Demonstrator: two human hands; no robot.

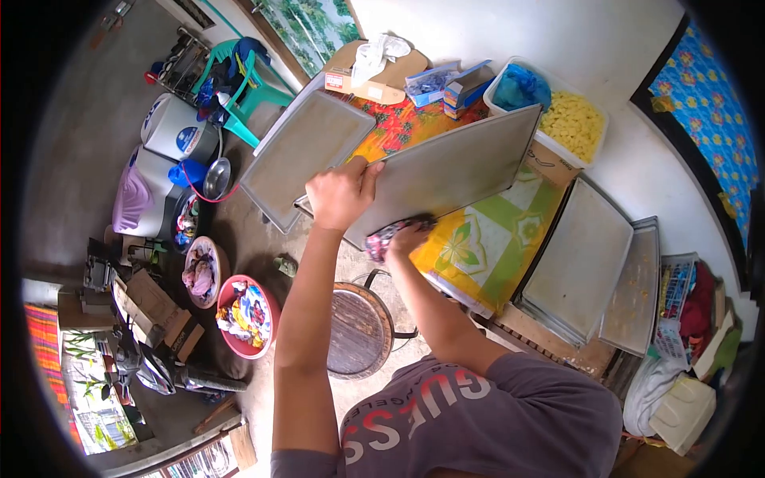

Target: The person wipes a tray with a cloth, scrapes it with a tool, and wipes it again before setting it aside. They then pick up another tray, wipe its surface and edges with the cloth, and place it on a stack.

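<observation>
My left hand (343, 193) grips the near corner of a flat metal baking tray (454, 171), fingers wrapped over its rim. The tray is tilted up on edge above the table. Low on its near side, my right hand (408, 239) presses a dark patterned cloth (388, 237) against the metal; part of that hand is hidden by the cloth. Another baking tray (307, 151) lies at the table's left end, jutting past the edge. To the right, more trays (582, 255) lean or lie beside the table.
A floral tablecloth (486, 247) covers the table. At its back stand a plastic tub of yellow pieces (572, 119), a blue box (468, 88) and a cardboard piece (382, 76). Below are a round wooden stool (358, 331) and a red basin of clothes (269, 334).
</observation>
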